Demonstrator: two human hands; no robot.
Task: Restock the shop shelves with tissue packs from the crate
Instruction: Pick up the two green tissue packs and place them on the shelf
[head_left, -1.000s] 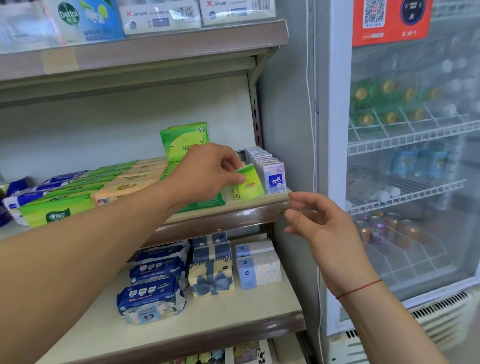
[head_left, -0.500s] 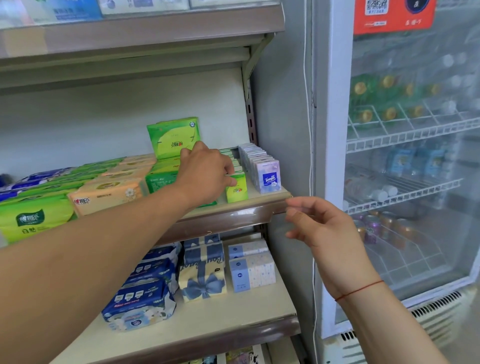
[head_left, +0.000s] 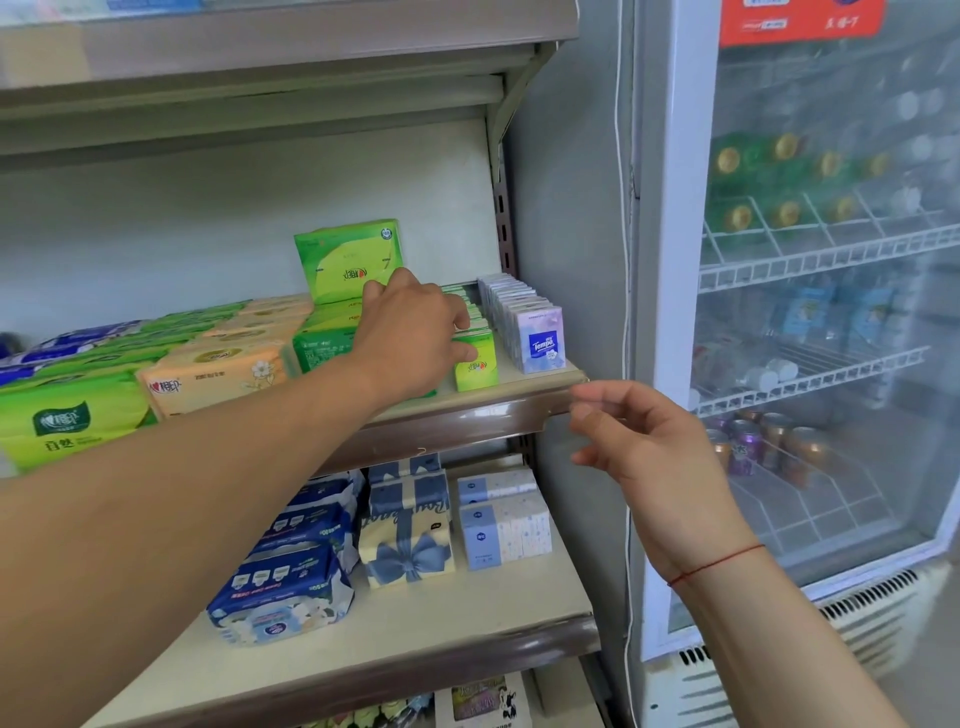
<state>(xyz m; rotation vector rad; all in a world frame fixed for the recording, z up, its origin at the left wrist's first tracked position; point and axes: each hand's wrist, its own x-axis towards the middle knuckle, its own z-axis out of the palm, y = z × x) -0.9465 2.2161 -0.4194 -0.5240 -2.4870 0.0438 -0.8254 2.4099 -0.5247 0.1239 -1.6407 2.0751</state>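
My left hand (head_left: 415, 338) reaches onto the middle shelf (head_left: 488, 410) and grips a small green tissue pack (head_left: 475, 366), standing upright at the front of a row of like green packs. Right beside it runs a row of white and purple Tempo pocket packs (head_left: 537, 338). A larger green pack (head_left: 350, 260) stands upright behind my left hand. My right hand (head_left: 639, 447) hovers in front of the shelf's right corner, fingers loosely curled, holding nothing. The crate is out of view.
Flat green, orange and blue tissue packs (head_left: 218, 364) fill the shelf's left part. The lower shelf (head_left: 415, 649) carries blue wet-wipe packs, a bow-printed box (head_left: 408, 540) and pale blue boxes. A glass-door drinks fridge (head_left: 831, 312) stands close on the right.
My left hand has set the small green pack down upright at the front of its row and still grips it. My right hand has stayed near the shelf corner.
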